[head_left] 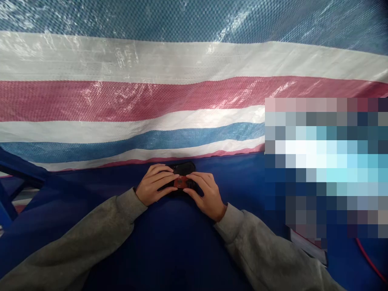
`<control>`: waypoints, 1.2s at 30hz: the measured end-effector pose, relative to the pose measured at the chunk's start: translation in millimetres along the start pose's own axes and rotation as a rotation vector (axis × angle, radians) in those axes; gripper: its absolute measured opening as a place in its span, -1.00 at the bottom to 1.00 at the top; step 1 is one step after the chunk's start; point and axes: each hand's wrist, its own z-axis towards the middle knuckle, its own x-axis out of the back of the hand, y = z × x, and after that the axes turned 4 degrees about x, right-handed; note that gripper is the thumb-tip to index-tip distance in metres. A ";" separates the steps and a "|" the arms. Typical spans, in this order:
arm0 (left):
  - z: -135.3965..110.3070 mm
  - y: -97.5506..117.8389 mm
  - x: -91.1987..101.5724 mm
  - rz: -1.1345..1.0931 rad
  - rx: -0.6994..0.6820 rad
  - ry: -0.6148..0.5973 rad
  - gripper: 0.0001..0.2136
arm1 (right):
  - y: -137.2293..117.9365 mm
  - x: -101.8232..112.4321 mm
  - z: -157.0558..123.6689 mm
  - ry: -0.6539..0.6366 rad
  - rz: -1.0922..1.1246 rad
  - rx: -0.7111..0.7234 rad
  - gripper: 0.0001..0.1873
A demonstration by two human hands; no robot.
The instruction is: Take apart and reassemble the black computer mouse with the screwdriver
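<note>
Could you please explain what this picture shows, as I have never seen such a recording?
There is no machine here: a person works with two bare hands, and the one picture comes from a camera worn on the head, looking forward and down. The left hand and right hand, in grey sleeves, meet on a small black object with a red piece at its middle; fingertips of both hands pinch it. Below is a blue surface. Behind hangs a striped plastic sheet in blue, white and red. The blocky patch at right is blurred out.
</note>
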 end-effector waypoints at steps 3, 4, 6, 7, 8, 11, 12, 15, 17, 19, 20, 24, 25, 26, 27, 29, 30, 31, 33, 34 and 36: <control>2.1 0.9 0.7 -0.019 -0.020 0.041 -0.72 | 1.4 -1.5 -1.2 -0.004 0.032 0.036 -0.65; 2.4 1.3 1.1 -0.022 -0.023 0.043 -0.73 | 1.8 -2.0 -1.6 -0.010 0.045 0.034 -0.64; 2.2 1.7 1.6 -0.007 -0.023 0.039 -0.75 | 2.3 -2.8 -2.3 -0.015 0.073 0.021 -0.63; 2.0 1.8 1.7 0.010 -0.021 0.036 -0.76 | 2.4 -3.0 -2.4 -0.013 0.086 0.016 -0.62; 1.7 1.8 1.9 0.028 -0.017 0.035 -0.77 | 2.4 -3.0 -2.5 -0.014 0.097 0.012 -0.62; 1.4 2.3 2.3 0.043 -0.024 0.042 -0.80 | 2.0 -2.2 -2.4 -0.018 0.113 0.016 -0.59; 1.6 2.8 2.5 0.035 -0.034 0.044 -0.81 | 1.7 -2.0 -2.3 -0.024 0.117 0.019 -0.58; 3.1 4.9 3.6 0.019 -0.037 0.052 -0.86 | 1.4 -1.5 -2.3 -0.044 0.133 0.018 -0.56; 4.3 6.4 4.1 0.000 -0.015 0.062 -0.91 | 1.6 -1.6 -2.8 -0.055 0.146 0.018 -0.54; 5.1 7.2 4.0 -0.050 0.022 0.062 -0.94 | 2.4 -2.2 -3.8 -0.058 0.140 0.012 -0.55; 5.2 7.3 3.8 -0.083 0.047 0.055 -0.95 | 2.9 -2.5 -4.4 -0.057 0.129 0.009 -0.56; 2.9 6.4 2.4 -0.178 0.152 0.027 -0.94 | 3.5 -3.0 -5.2 -0.043 0.066 0.007 -0.60; 2.0 6.1 2.2 -0.188 0.174 0.028 -0.92 | 2.9 -2.7 -4.5 -0.040 0.056 0.006 -0.60; 1.3 5.9 2.0 -0.194 0.188 0.034 -0.89 | 2.1 -2.1 -3.6 -0.036 0.047 0.006 -0.61; 0.7 5.9 1.8 -0.196 0.194 0.040 -0.83 | 1.2 -1.4 -2.4 -0.029 0.043 0.001 -0.61; 0.5 6.0 1.7 -0.191 0.169 0.041 -0.71 | -0.7 0.2 0.0 -0.027 0.058 -0.023 -0.64; 0.7 6.2 1.6 -0.189 0.140 0.038 -0.66 | -1.3 0.9 1.1 -0.025 0.067 -0.045 -0.66; 1.0 6.4 1.6 -0.187 0.108 0.032 -0.63 | -1.5 1.3 1.9 -0.013 0.069 -0.060 -0.68; 1.8 6.6 1.6 -0.184 0.063 0.024 -0.66 | -1.2 1.6 2.5 -0.009 0.066 -0.069 -0.71; 2.0 6.8 1.6 -0.181 0.053 0.027 -0.69 | -0.7 1.6 2.5 -0.012 0.062 -0.065 -0.72; 2.3 7.3 1.7 -0.169 0.054 0.043 -0.75 | 0.1 1.5 2.1 -0.028 0.057 -0.058 -0.74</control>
